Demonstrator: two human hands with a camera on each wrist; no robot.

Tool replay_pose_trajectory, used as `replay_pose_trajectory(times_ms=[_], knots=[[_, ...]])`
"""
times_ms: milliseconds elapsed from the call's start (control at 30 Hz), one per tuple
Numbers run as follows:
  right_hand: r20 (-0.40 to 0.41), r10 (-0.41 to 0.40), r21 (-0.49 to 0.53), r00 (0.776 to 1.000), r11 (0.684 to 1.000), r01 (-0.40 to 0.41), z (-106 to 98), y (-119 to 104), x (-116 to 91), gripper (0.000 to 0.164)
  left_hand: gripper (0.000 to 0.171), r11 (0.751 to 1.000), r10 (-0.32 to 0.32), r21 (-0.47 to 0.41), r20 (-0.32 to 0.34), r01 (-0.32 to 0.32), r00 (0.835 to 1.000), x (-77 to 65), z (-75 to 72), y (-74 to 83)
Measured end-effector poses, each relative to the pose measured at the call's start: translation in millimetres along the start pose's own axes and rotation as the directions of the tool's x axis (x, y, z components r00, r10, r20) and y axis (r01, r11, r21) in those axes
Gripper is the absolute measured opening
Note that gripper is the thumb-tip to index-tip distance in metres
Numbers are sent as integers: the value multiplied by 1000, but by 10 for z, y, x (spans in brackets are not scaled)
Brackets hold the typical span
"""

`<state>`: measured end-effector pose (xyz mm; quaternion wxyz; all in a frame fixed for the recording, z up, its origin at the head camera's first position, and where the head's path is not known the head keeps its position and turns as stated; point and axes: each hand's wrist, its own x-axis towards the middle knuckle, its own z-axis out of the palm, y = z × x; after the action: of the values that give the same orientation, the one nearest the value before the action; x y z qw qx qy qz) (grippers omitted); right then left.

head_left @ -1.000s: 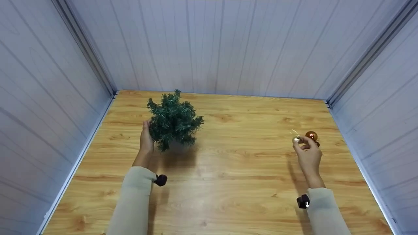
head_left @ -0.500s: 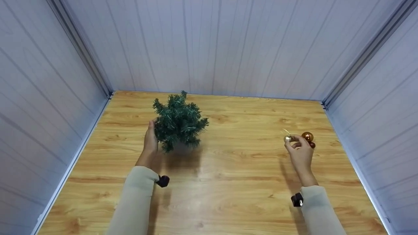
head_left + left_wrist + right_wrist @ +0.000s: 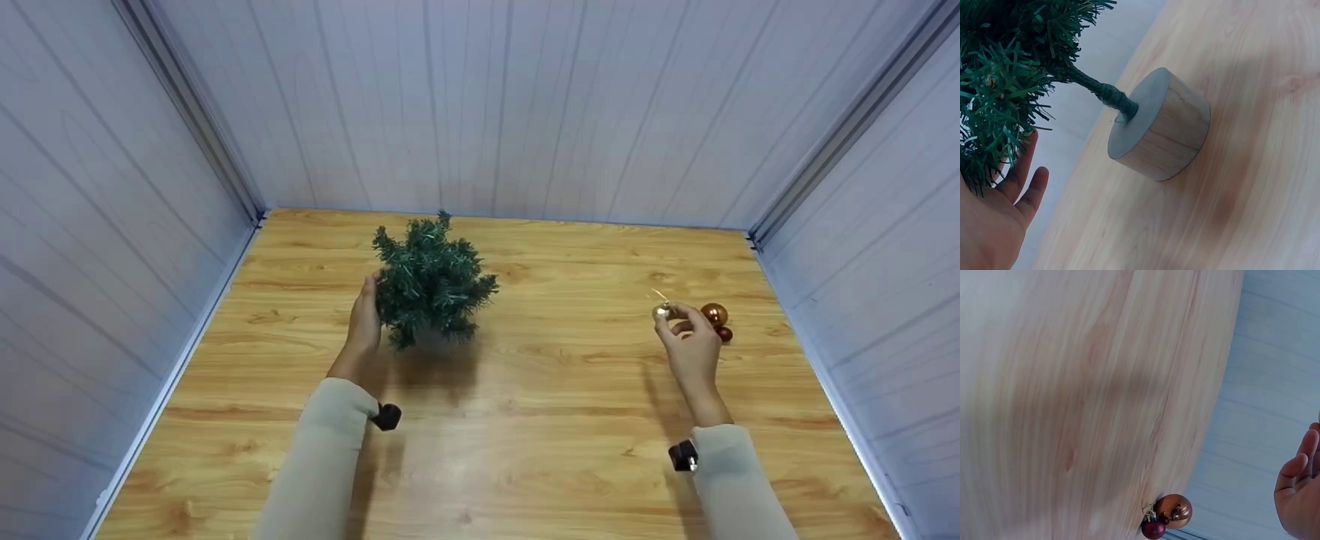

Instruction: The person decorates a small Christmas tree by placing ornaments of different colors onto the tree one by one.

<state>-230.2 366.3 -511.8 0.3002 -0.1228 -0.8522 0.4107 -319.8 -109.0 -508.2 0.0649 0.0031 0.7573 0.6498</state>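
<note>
A small artificial Christmas tree (image 3: 435,285) stands left of the table's middle. Its round wooden base (image 3: 1159,126) shows in the left wrist view below a green stem. My left hand (image 3: 365,319) lies along the tree's left side, its relaxed fingers against the branches; foliage hides part of it. At the right, my right hand (image 3: 694,349) pinches a small gold bauble (image 3: 661,311) between thumb and fingertips, with its thin gold loop sticking up. In the right wrist view only part of the right hand (image 3: 1300,489) shows, at the edge.
Just right of the right hand lie a larger copper bauble (image 3: 715,314) and a small dark red bauble (image 3: 724,334), close together on the wooden table (image 3: 540,420). Pale panelled walls (image 3: 480,112) enclose the table at the back and both sides.
The tree and my left hand have shifted to the right. My right hand, pinching the gold bauble, has moved slightly left, away from the other baubles.
</note>
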Motion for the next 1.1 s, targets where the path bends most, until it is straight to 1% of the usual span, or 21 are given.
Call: replay_pose_trajectory(times_ms=[133, 233, 300, 467, 533, 733, 867, 967, 1100], knots=[[-17, -6, -3, 1000, 1000, 6, 62, -70, 2, 23, 77, 1000, -19, 12, 35, 19, 999, 10, -6, -4], [-20, -7, 5, 1000, 1000, 7, 81, -103, 8, 23, 80, 999, -46, 20, 38, 45, 998, 5, 25, 18], [-20, -6, 10, 1000, 1000, 6, 84, -124, 11, 23, 80, 999, -50, 20, 31, 50, 998, 18, 53, 35], [-14, 6, 21, 1000, 1000, -5, 78, -149, 13, 24, 74, 1000, 6, 26, 19, -6, 1000, 65, 143, 60], [-12, 10, 23, 1000, 1000, -10, 75, -156, 16, 24, 74, 1000, 7, 26, 28, -8, 1000, 64, 181, 66], [-3, 19, 34, 1000, 999, -19, 80, -199, 5, 24, 76, 1000, -7, -11, 42, 7, 999, 48, 267, 71], [-15, 19, 39, 1000, 999, -18, 83, -210, 4, 23, 79, 1000, -12, -18, 57, 13, 998, 43, 306, 82], [-27, 10, 37, 1000, 999, -9, 86, -217, 3, 23, 76, 1000, 19, -10, 58, -19, 998, 48, 331, 96], [-15, -3, 44, 1000, 999, 4, 94, -241, 7, 23, 68, 996, 84, -2, 42, -84, 996, 69, 380, 109]])
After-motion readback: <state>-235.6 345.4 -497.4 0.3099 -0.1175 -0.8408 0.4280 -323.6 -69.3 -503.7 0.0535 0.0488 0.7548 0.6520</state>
